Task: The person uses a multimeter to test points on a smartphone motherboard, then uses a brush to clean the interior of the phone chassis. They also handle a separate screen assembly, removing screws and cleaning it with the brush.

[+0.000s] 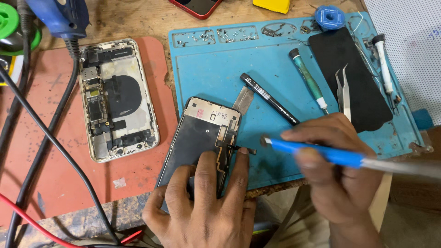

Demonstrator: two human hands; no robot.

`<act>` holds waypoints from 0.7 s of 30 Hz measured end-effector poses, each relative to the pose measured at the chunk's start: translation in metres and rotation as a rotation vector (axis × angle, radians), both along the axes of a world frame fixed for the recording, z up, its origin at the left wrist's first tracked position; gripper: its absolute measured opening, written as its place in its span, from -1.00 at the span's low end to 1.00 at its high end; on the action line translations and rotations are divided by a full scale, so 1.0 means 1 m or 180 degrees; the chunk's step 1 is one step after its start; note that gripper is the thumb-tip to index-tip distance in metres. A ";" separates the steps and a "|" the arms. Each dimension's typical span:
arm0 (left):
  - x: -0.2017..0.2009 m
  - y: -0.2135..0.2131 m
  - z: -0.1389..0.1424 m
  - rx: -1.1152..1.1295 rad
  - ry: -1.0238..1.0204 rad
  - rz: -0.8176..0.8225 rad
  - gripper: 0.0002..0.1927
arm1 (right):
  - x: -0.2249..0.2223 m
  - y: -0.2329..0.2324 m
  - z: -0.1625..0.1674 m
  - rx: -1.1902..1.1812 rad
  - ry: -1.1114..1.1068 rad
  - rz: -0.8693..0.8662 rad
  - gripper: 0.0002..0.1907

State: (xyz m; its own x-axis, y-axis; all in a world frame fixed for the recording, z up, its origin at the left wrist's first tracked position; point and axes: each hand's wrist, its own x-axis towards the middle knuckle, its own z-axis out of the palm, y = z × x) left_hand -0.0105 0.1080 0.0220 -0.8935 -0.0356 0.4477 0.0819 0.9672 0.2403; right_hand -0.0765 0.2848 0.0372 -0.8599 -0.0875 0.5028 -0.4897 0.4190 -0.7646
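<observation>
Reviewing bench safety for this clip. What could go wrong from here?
1. The screen assembly overhangs the blue mat's edge, pinned only by the left hand; it could slip or flex.
2. The right hand swings a blue tool near the thin flex cable; a jab might tear it.
3. Loose screws could scatter.

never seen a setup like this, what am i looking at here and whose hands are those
This is one picture from a camera worn on a person's head, looking down at their own two bare hands over a workbench. The left hand presses a detached black phone screen panel down where it overlaps the blue rubber work mat and the red mat. The right hand holds a blue-handled tool. An opened phone body with its insides exposed lies on the red mat. Metal tweezers and a green-handled screwdriver rest on the blue one.
</observation>
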 end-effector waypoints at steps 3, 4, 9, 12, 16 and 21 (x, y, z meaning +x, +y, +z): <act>0.003 -0.004 0.000 -0.0038 -0.0067 -0.0090 -0.40 | 0.001 0.014 0.003 -0.1309 -0.0240 0.0109 -0.69; 0.005 -0.007 -0.001 -0.0072 -0.0116 -0.0115 -0.41 | 0.001 0.019 0.004 -0.0912 -0.0500 -0.0292 -0.69; 0.008 -0.027 -0.009 0.0238 0.0369 -0.0543 -0.57 | -0.012 0.024 0.026 0.1945 -0.0731 -0.1504 -0.64; 0.008 -0.042 -0.011 0.0417 0.0534 -0.0424 -0.55 | -0.018 0.010 0.041 0.2290 0.0029 -0.1259 -0.60; 0.010 -0.059 -0.006 0.0289 0.0332 -0.0039 -0.13 | -0.014 0.020 0.039 0.1991 0.0092 -0.0946 -0.72; 0.010 -0.060 -0.004 0.0349 0.0303 -0.0049 -0.07 | -0.019 0.026 0.032 0.2610 0.0389 -0.0240 -0.64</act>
